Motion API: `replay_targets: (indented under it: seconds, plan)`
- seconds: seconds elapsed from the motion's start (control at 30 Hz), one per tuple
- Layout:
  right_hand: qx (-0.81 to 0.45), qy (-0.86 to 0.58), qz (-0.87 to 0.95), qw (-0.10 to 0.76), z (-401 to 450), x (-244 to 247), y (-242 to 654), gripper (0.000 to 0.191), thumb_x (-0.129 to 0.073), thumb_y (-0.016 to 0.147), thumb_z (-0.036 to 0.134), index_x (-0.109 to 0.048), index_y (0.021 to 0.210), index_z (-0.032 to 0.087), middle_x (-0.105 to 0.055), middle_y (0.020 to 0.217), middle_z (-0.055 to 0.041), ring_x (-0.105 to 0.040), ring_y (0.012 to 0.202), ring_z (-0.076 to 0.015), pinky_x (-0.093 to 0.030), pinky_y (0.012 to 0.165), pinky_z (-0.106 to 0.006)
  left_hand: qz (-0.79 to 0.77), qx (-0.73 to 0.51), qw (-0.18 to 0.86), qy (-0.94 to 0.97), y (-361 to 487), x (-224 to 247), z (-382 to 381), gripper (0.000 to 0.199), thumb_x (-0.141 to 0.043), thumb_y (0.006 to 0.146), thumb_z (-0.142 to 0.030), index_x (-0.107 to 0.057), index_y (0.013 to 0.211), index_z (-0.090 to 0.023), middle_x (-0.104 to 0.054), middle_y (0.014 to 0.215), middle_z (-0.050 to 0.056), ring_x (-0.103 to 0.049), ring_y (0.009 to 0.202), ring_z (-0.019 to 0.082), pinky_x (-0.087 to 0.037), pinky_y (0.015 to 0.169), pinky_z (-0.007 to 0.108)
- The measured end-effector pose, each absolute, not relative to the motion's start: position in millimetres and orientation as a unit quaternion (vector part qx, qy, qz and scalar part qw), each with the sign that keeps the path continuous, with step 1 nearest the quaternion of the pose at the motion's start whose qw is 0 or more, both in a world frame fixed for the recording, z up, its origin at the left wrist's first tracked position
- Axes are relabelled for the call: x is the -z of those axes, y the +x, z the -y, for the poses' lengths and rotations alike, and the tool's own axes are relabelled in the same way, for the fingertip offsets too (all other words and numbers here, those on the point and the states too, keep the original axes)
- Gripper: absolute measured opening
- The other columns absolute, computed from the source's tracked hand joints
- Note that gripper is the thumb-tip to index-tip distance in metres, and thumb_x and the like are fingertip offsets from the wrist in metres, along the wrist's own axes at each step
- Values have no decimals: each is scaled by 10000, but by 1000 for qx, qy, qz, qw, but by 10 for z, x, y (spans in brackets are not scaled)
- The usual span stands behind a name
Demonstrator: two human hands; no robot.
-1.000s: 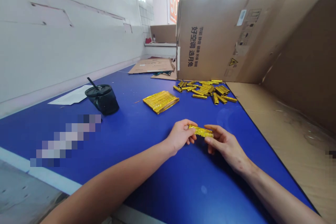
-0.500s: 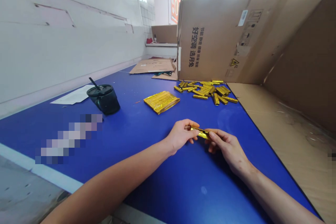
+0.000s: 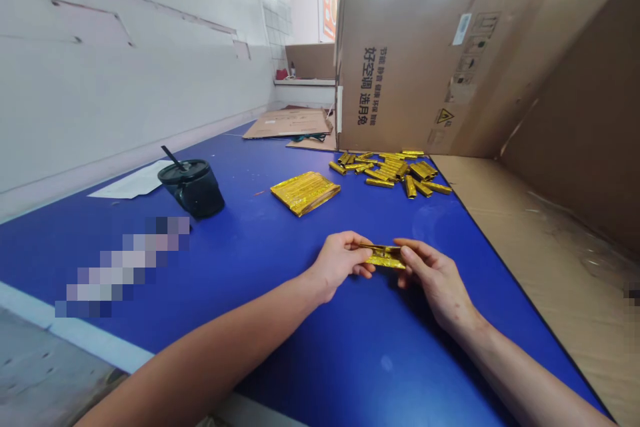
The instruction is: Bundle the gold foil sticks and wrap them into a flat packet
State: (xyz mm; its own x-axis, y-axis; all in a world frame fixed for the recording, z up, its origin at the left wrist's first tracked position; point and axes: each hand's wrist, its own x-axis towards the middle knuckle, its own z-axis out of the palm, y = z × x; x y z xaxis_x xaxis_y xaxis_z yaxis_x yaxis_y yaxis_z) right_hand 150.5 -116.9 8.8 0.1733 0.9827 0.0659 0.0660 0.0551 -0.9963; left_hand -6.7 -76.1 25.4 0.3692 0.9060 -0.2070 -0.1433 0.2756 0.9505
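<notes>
Head view: left hand [image 3: 343, 263] and right hand [image 3: 434, 278] both pinch a gold foil strip [image 3: 385, 257] between them, above the blue surface [image 3: 310, 360] (foil is thin, so too strong pulling could tear it).

One left hand [image 3: 343, 265] and one right hand [image 3: 434, 280] held one gold foil strip [image 3: 385, 257] just in front of one flat foil stack [image 3: 305, 193]. Beyond that stack lay one heap of foil rolls [image 3: 390, 172], too many to count exactly; to its left stood one black cup [image 3: 194, 190] with one straw [image 3: 173, 157].
</notes>
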Motion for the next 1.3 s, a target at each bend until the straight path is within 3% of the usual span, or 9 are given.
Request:
replay_targets:
  seconds: [0.13, 0.27, 0.4, 0.57, 0.67, 0.77, 0.87, 1.03, 1.3]
  plan:
    - [-229, -537, 573, 576, 1188, -37, 1526, 228, -625, 693, 373, -559, 831, 204, -594, 847, -44, -586, 758, -178, -482, 659, -320, -429, -404, 679, 438, -92, -246, 758, 94, -556, 709, -33, -511, 744, -108, -567, 562, -5, -547, 457, 66, -447, 455, 171]
    - [-69, -503, 723, 469, 1216, -14, 1545, 103, -556, 764, 287, -597, 840, 231, -483, 1132, -79, -476, 1062, -226, -401, 885, -413, -429, -388, 688, 439, -86, -253, 783, 105, -548, 712, -29, -497, 754, -111, -577, 599, -4, -549, 458, 63, -441, 452, 170]
    - [18, -506, 774, 379, 1200, 26, 1568, 133, -505, 800, 285, -611, 859, 233, -457, 1170, -89, -472, 1058, -238, -421, 855, -421, -431, -362, 691, 453, -71, -221, 794, 100, -521, 729, -27, -487, 761, -115, -570, 599, -10, -552, 464, 63, -448, 475, 179]
    - [86, -520, 794, 301, 1194, 76, 1564, 196, -464, 831, 285, -649, 829, 221, -520, 1001, -93, -511, 893, -208, -442, 725, -342, -451, -284, 629, 566, -111, -85, 690, 91, -500, 740, -75, -496, 821, -117, -547, 597, -11, -543, 483, 82, -457, 473, 209]
    - [106, -535, 802, 244, 1230, 51, 1517, 234, -441, 844, 288, -661, 791, 225, -538, 838, -72, -494, 745, -173, -407, 625, -291, -472, -246, 460, 711, -188, -97, 625, 221, -580, 690, -177, -528, 902, -146, -585, 752, 19, -557, 555, 112, -458, 513, 249]
    - [114, -541, 808, 202, 1261, 15, 1477, 270, -416, 856, 273, -661, 754, 225, -527, 734, -52, -451, 651, -150, -365, 578, -268, -490, -236, 252, 800, -269, -219, 620, 142, -590, 678, -227, -569, 806, -168, -583, 819, 21, -559, 683, 145, -446, 647, 285]
    - [102, -537, 815, 193, 1267, 11, 1473, 272, -409, 861, 253, -658, 758, 215, -528, 722, -50, -445, 656, -149, -360, 587, -264, -430, -173, 207, 862, -307, -310, 671, 52, -540, 726, -220, -577, 739, -186, -587, 742, -7, -556, 686, 138, -428, 645, 252]
    - [72, -530, 820, 205, 1256, 28, 1496, 268, -408, 864, 252, -654, 770, 207, -545, 730, -49, -468, 686, -151, -374, 605, -260, -377, -94, 108, 915, -277, -213, 773, 94, -545, 744, -246, -579, 799, -178, -563, 797, 24, -572, 697, 163, -433, 645, 261]
    - [19, -528, 818, 226, 1219, 45, 1529, 237, -412, 858, 241, -626, 760, 211, -588, 710, -34, -498, 681, -157, -408, 616, -271, -396, -73, 67, 913, -263, -163, 791, 154, -445, 789, -214, -589, 822, -170, -557, 805, 39, -574, 642, 158, -437, 604, 262]
